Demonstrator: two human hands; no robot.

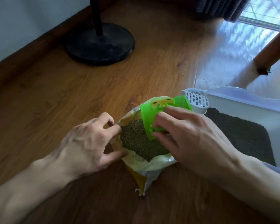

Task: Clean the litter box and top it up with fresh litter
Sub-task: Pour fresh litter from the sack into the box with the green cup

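Scooping fresh litter [138,139]: the right hand [189,139] grips a green cup [153,117] in the bag [145,167] (left hand [89,143] pinching its rim open). Next, likely, tipping it into the box [249,109] alongside.

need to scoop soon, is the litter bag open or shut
Open: the left hand holds the litter bag mouth spread, pellets showing inside.

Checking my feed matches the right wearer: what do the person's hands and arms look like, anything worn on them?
Both are bare: the left hand and right hand show no gloves, rings, watch or bands, and both forearms are uncovered to the frame edge, with no sleeves in view. Veins and tendons stand out on the backs of both hands.
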